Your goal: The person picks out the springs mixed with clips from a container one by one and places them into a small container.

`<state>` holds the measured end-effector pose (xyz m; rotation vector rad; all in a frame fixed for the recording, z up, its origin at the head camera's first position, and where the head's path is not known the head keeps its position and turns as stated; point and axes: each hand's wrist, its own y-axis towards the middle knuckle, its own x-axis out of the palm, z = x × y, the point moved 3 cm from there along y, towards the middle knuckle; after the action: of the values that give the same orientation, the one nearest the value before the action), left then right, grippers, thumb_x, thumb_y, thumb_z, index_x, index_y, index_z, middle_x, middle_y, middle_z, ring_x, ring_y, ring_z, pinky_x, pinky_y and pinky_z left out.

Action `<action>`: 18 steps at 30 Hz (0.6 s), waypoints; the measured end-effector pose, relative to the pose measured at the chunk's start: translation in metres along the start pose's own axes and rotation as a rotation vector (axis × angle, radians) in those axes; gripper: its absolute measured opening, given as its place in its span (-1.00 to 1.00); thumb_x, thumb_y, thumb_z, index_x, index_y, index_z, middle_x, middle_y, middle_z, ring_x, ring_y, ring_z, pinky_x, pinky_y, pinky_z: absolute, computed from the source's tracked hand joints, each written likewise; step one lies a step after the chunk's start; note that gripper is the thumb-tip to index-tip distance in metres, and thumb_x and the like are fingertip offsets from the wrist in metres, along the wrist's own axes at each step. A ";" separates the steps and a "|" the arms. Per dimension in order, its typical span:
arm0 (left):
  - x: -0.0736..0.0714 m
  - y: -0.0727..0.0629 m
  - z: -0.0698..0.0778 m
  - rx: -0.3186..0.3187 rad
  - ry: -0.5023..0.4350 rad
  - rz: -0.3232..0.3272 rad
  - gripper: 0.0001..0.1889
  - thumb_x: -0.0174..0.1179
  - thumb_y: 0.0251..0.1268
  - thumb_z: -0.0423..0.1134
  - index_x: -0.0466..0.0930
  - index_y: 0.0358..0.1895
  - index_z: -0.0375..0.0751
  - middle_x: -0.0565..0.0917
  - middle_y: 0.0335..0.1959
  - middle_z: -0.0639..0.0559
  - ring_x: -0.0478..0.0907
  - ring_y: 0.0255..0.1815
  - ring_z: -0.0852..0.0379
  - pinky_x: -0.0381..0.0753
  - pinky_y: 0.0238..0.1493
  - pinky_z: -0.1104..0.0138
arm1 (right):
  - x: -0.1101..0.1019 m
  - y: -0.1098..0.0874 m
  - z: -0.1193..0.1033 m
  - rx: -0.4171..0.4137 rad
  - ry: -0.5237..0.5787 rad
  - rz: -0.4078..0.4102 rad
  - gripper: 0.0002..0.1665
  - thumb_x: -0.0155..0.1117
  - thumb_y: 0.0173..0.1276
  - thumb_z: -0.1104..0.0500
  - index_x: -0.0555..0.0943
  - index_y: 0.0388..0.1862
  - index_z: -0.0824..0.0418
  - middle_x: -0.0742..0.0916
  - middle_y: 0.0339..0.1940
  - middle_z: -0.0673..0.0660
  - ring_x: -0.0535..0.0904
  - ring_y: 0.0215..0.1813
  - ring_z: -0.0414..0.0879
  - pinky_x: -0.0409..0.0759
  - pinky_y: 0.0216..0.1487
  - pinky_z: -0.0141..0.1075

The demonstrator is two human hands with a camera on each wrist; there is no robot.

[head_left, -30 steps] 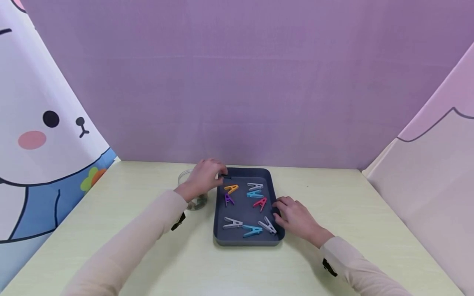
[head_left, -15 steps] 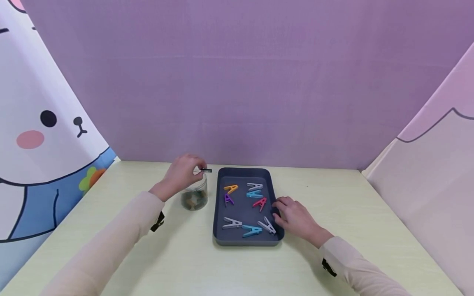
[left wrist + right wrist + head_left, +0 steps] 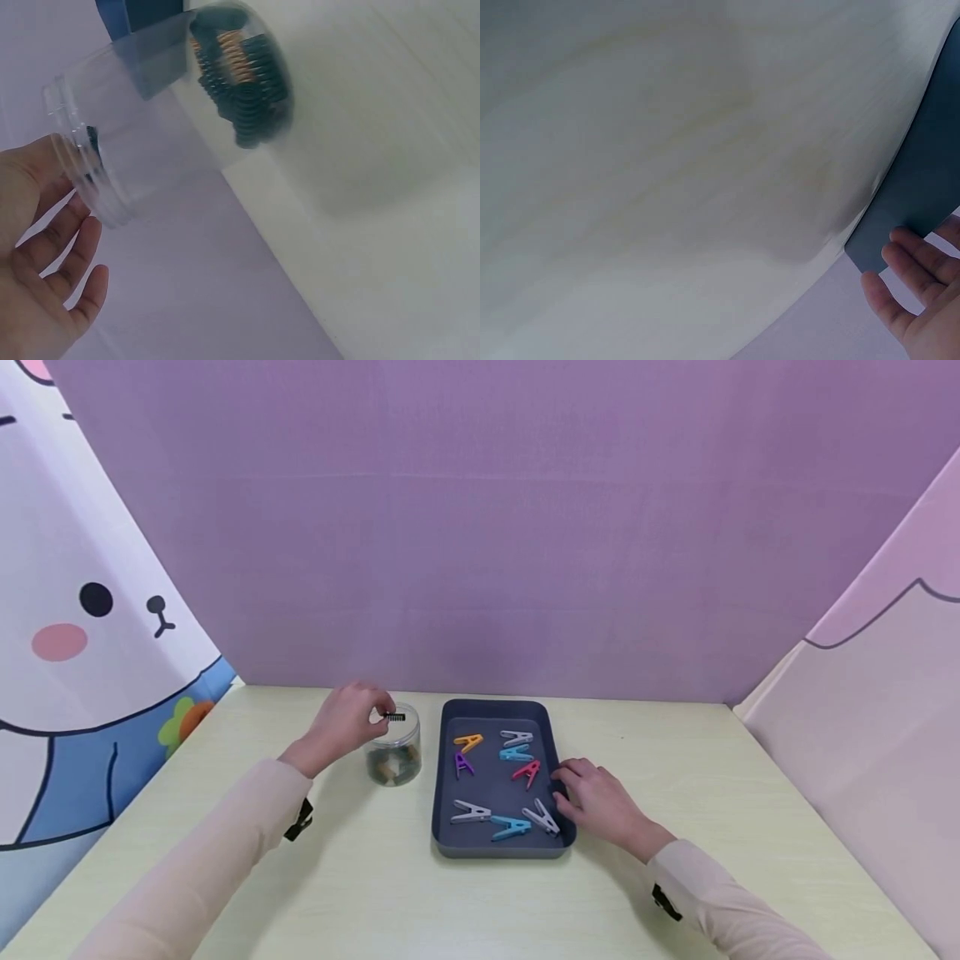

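Observation:
My left hand [image 3: 339, 725] pinches a small black toothed hair clip [image 3: 397, 717] at the mouth of a clear round jar [image 3: 405, 742]. In the left wrist view, the fingertips sit right at the jar's rim, with the dark clip [image 3: 93, 142] seen through the plastic. Ribbed dark green and tan pieces [image 3: 259, 64] lie at the jar's bottom. To the right stands a dark grey tray [image 3: 487, 785]. My right hand [image 3: 603, 802] rests its loosely bent fingers on the tray's right rim; in the right wrist view, fingertips [image 3: 907, 236] touch the outer wall.
Several clothespins lie in the tray: orange [image 3: 468, 742], purple [image 3: 463, 765], red [image 3: 528, 772], blue [image 3: 512, 827] and grey ones [image 3: 471, 812]. A pale wooden table [image 3: 360, 893] carries everything. A purple cloth wall [image 3: 480, 543] rises behind its far edge.
My left hand has moved left from the tray's far left corner to the jar, carrying the black hair clip, then lowered it to the mouth. The right hand has stayed still.

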<state>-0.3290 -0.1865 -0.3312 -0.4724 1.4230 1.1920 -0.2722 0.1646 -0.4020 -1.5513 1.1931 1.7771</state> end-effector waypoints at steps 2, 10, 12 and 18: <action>0.002 -0.002 -0.002 -0.009 0.011 -0.014 -0.85 0.26 -0.08 -0.32 0.67 -0.35 -0.14 0.66 -0.41 0.08 0.52 -0.21 -0.01 0.44 -0.21 0.07 | 0.000 0.000 0.000 0.000 -0.002 0.001 -0.66 0.22 0.19 0.03 0.60 -0.13 0.21 0.62 -0.06 0.13 0.52 0.01 -0.03 0.54 -0.08 -0.12; 0.005 -0.005 -0.002 -0.032 0.044 -0.040 -0.84 0.26 -0.06 -0.31 0.67 -0.33 -0.12 0.66 -0.39 0.09 0.50 -0.18 -0.06 0.38 -0.17 -0.02 | 0.001 0.000 0.001 0.005 -0.005 -0.004 -0.65 0.21 0.19 0.02 0.60 -0.12 0.21 0.62 -0.04 0.13 0.51 0.02 -0.03 0.54 -0.06 -0.12; 0.005 -0.005 -0.002 -0.036 0.044 -0.044 -0.84 0.26 -0.05 -0.31 0.68 -0.32 -0.13 0.67 -0.38 0.08 0.50 -0.17 -0.07 0.37 -0.16 -0.02 | 0.002 -0.001 0.001 0.004 -0.006 -0.004 -0.65 0.22 0.19 0.03 0.60 -0.12 0.21 0.62 -0.04 0.14 0.51 0.02 -0.03 0.54 -0.06 -0.13; 0.006 -0.005 -0.001 -0.057 0.040 -0.044 -0.83 0.26 -0.03 -0.30 0.67 -0.29 -0.12 0.66 -0.37 0.06 0.49 -0.16 -0.05 0.36 -0.13 -0.02 | 0.001 0.000 0.001 -0.004 -0.005 0.004 -0.65 0.23 0.18 0.03 0.60 -0.13 0.22 0.62 -0.05 0.14 0.51 0.01 -0.03 0.54 -0.07 -0.12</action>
<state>-0.3271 -0.1876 -0.3386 -0.5668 1.4084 1.1960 -0.2723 0.1653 -0.4028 -1.5471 1.1924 1.7854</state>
